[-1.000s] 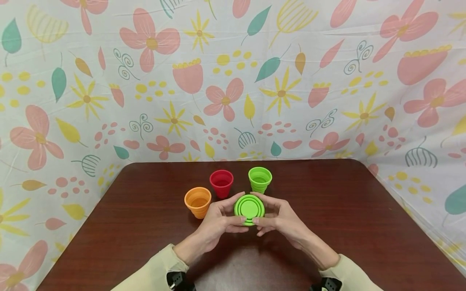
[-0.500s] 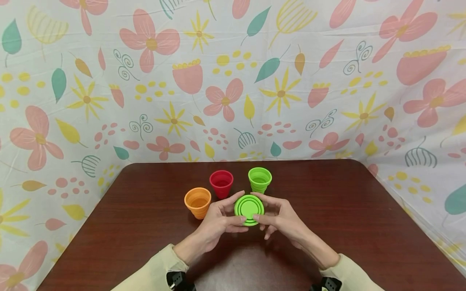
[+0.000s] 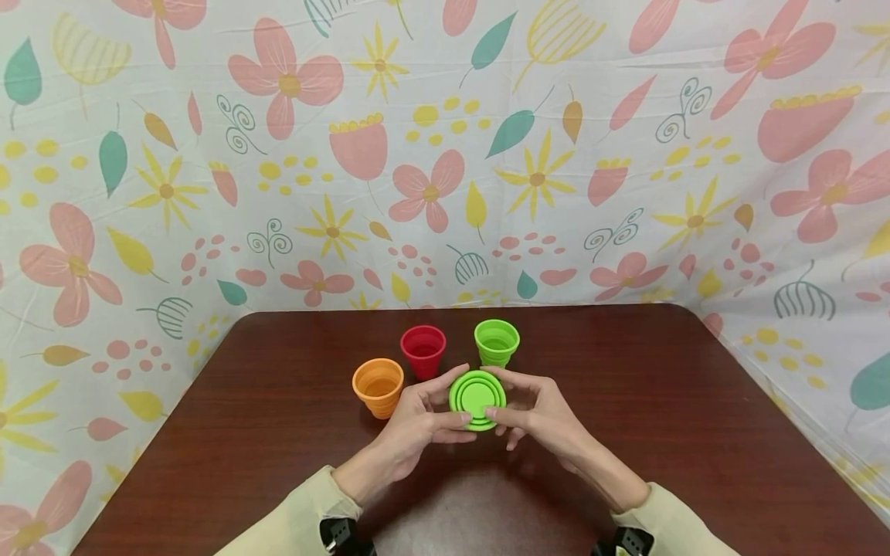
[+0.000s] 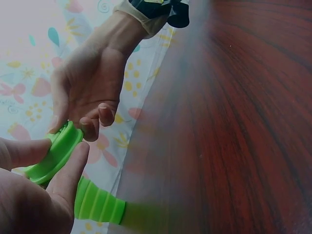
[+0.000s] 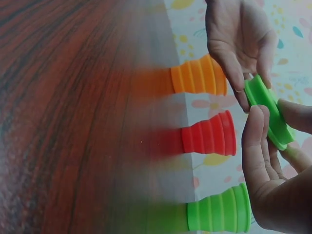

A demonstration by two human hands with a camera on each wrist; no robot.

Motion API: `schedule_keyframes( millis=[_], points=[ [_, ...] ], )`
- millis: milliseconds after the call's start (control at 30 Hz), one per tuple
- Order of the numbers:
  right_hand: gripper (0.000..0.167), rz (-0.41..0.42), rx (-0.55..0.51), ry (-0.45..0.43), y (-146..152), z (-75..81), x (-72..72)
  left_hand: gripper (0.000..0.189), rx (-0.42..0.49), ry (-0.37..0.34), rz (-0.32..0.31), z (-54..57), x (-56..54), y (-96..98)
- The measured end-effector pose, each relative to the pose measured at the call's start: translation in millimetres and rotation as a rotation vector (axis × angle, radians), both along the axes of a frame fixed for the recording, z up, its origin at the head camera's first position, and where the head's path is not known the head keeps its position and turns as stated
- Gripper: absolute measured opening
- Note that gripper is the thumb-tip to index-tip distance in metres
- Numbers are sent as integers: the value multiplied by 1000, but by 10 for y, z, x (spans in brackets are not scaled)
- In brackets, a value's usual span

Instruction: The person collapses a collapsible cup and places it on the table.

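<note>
Between both hands, raised off the table, is a green collapsible cup, folded flat into concentric rings. My left hand pinches its left side, thumb on the near face and index finger at the upper rim. On the right edge my right hand pinches it the same way, its lower fingers loosely bent beneath. The wrist views show the folded cup edge-on as a thick green disc. Just beyond the hands stands an extended green cup, its base partly hidden in the head view.
An extended red cup stands left of the extended green one. Nearer and further left is an extended orange cup, close to my left hand. All are upright on the dark wooden table. A flowered cloth hangs behind.
My right thumb has shifted slightly right on the folded cup, and the lower right fingers have moved a little. Both hands keep their hold; the standing cups have not moved.
</note>
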State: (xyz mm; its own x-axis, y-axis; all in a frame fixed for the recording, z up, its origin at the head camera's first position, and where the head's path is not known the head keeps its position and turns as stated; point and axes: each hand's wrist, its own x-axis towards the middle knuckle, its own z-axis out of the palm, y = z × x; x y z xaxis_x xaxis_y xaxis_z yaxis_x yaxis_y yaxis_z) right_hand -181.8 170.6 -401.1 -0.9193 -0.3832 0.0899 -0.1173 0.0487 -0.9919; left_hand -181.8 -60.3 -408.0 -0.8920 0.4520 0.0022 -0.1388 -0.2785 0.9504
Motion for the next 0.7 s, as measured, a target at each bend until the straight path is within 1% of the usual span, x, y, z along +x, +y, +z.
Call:
schedule_keyframes(
  millis=[333,700],
  points=[
    [57,1,2,29,12,-17,-5,70,-2,5,-4,-19,-2,0],
    [54,2,8,40,21,-3,-14,71,-34,23,15,-9,15,8]
  ],
)
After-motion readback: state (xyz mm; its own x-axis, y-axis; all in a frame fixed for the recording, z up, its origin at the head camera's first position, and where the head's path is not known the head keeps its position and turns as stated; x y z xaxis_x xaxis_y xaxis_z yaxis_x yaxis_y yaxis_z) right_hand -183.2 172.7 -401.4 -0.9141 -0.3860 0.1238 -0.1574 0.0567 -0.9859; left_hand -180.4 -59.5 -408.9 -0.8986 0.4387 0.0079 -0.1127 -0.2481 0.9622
